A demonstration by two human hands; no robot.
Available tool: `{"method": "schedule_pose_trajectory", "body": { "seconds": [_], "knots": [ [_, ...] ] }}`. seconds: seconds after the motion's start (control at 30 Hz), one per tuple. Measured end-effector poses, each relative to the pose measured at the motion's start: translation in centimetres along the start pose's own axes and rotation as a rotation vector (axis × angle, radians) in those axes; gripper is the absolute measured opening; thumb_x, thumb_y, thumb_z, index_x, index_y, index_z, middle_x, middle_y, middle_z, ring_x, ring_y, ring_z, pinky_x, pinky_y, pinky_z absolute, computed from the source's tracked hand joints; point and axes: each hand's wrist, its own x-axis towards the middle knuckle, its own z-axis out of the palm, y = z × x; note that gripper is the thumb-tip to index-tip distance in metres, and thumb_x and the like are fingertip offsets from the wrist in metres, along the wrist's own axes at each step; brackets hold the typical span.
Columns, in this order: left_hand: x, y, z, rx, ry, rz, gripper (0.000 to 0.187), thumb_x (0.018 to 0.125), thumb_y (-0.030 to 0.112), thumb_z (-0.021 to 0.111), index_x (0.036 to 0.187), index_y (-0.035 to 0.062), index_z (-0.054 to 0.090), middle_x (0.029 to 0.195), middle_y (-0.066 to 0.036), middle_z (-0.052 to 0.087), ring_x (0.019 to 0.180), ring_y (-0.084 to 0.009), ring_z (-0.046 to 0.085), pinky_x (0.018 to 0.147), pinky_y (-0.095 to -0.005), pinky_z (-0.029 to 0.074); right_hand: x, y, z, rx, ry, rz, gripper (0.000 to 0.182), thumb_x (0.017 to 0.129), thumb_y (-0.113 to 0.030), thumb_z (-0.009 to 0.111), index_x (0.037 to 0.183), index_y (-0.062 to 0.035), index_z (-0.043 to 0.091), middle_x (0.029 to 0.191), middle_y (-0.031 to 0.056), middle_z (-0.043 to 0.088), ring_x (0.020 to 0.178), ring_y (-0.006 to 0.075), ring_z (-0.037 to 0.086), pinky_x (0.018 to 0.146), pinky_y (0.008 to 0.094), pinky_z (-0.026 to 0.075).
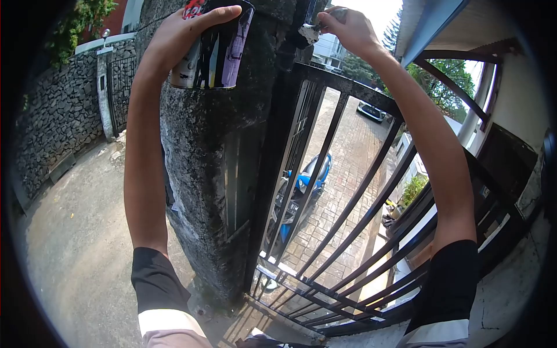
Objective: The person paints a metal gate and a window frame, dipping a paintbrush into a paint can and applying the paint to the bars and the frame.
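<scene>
High on the left, my left hand [203,23] is wrapped round a paint can [223,55], its outside streaked with black and its label partly covered. The can is held in front of the rough concrete pillar [191,151]. At the top right, my right hand [350,32] has its fingers pinched together by the upper end of the black metal gate [348,87]. Something small and greyish shows between those fingers, but its kind cannot be made out. Just left of the fingertips is a white, flaky-looking patch [309,35] beside the black gate post.
Behind the gate bars a blue motorbike [307,182] stands on a paved lane [348,191], with a parked car [371,111] farther off. A stone wall [58,98] runs along the left. A roof overhang [464,23] covers the upper right.
</scene>
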Motion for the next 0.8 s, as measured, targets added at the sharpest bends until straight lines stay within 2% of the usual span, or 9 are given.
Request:
{"method": "schedule_pose_trajectory", "body": {
  "seconds": [0.2, 0.27, 0.37, 0.47, 0.57, 0.63, 0.67, 0.73, 0.8],
  "knots": [
    [-0.5, 1.3, 0.0, -0.064, -0.016, 0.027, 0.051, 0.09, 0.048, 0.063, 0.125, 0.0122, 0.069, 0.117, -0.003, 0.07, 0.105, -0.0119, 0.066, 0.094, -0.0269, 0.049, -0.4, 0.8, -0.6, -0.397, 0.446, -0.032, 0.043, 0.097, -0.04, 0.058, 0.109, -0.001, 0.069, 0.096, 0.0112, 0.072, 0.091, 0.0201, 0.066, 0.083, 0.0351, 0.051],
    [-1.7, 5.7, 0.2, -0.057, 0.03, -0.236, 0.036, 0.078, 0.035, 0.08, 0.096, 0.0043, 0.074, 0.088, -0.005, 0.069, 0.083, -0.0129, 0.059, 0.074, -0.028, 0.045, -0.6, -0.5, -1.7, -0.251, 0.222, -0.013, 0.042, 0.098, -0.04, 0.057, 0.113, -0.0018, 0.068, 0.102, 0.0112, 0.071, 0.095, 0.0203, 0.066, 0.086, 0.0361, 0.05],
    [-1.9, 5.4, 0.4, -0.123, 0.025, -0.202, 0.035, 0.078, 0.035, 0.079, 0.096, 0.0043, 0.074, 0.089, -0.004, 0.07, 0.084, -0.0131, 0.06, 0.075, -0.0284, 0.046, -0.4, -0.3, -1.4, 0.033, -0.033, -0.025, 0.041, 0.098, -0.039, 0.056, 0.116, -0.0037, 0.067, 0.107, 0.0105, 0.071, 0.098, 0.0215, 0.065, 0.09, 0.039, 0.049],
    [-1.7, 5.3, 0.5, -0.132, 0.038, -0.168, 0.037, 0.078, 0.035, 0.079, 0.095, 0.0029, 0.073, 0.09, -0.005, 0.069, 0.085, -0.0137, 0.06, 0.077, -0.0291, 0.046, -1.3, -1.9, -0.9, -0.165, 0.053, -0.016, 0.04, 0.099, -0.038, 0.055, 0.115, -0.0031, 0.067, 0.105, 0.0104, 0.072, 0.097, 0.0222, 0.066, 0.088, 0.0403, 0.05],
    [-1.9, 5.5, 0.6, -0.1, 0.044, -0.19, 0.04, 0.077, 0.038, 0.079, 0.095, 0.0025, 0.072, 0.09, -0.007, 0.069, 0.087, -0.0142, 0.061, 0.078, -0.0298, 0.046, -0.5, 0.5, -1.0, -0.475, 0.414, -0.101, 0.038, 0.099, -0.036, 0.055, 0.115, -0.0037, 0.067, 0.107, 0.0139, 0.071, 0.099, 0.0268, 0.066, 0.087, 0.0422, 0.05],
    [-1.9, 5.3, 0.4, -0.039, 0.07, -0.239, 0.042, 0.077, 0.039, 0.08, 0.094, 0.0024, 0.072, 0.09, -0.008, 0.069, 0.088, -0.0146, 0.061, 0.078, -0.0304, 0.046, 1.1, 3.4, -2.9, -0.405, 0.226, -0.097, 0.045, 0.096, -0.041, 0.056, 0.12, -0.0039, 0.063, 0.115, 0.0202, 0.067, 0.108, 0.0349, 0.063, 0.091, 0.0456, 0.049],
    [-1.7, 4.9, 0.5, -0.036, 0.088, -0.193, 0.042, 0.076, 0.041, 0.08, 0.093, 0.0025, 0.072, 0.089, -0.009, 0.069, 0.087, -0.0149, 0.061, 0.078, -0.0306, 0.047, -0.3, -1.4, -2.5, -0.181, 0.282, -0.015, 0.029, 0.093, -0.017, 0.067, 0.107, 0.0079, 0.065, 0.098, 0.0118, 0.073, 0.085, 0.0194, 0.074, 0.074, 0.0305, 0.058],
    [-1.7, 5.0, 0.3, -0.033, 0.105, -0.146, 0.043, 0.076, 0.042, 0.08, 0.092, 0.0027, 0.072, 0.088, -0.009, 0.069, 0.087, -0.0152, 0.061, 0.077, -0.0309, 0.047, -1.5, -1.5, -1.6, 0.044, 0.313, 0.009, 0.028, 0.092, -0.015, 0.067, 0.105, 0.0099, 0.065, 0.097, 0.0136, 0.072, 0.083, 0.0208, 0.074, 0.073, 0.0291, 0.059],
    [-1.6, 5.9, -0.2, 0.024, -0.02, -0.372, 0.048, 0.075, 0.043, 0.08, 0.096, 0.0008, 0.07, 0.092, -0.012, 0.068, 0.091, -0.0178, 0.061, 0.08, -0.0321, 0.047, -1.9, -0.8, -0.4, 0.404, 0.37, 0.031, 0.027, 0.092, -0.012, 0.066, 0.103, 0.0134, 0.064, 0.094, 0.0197, 0.071, 0.082, 0.0247, 0.074, 0.073, 0.0262, 0.062]
  ]
}}
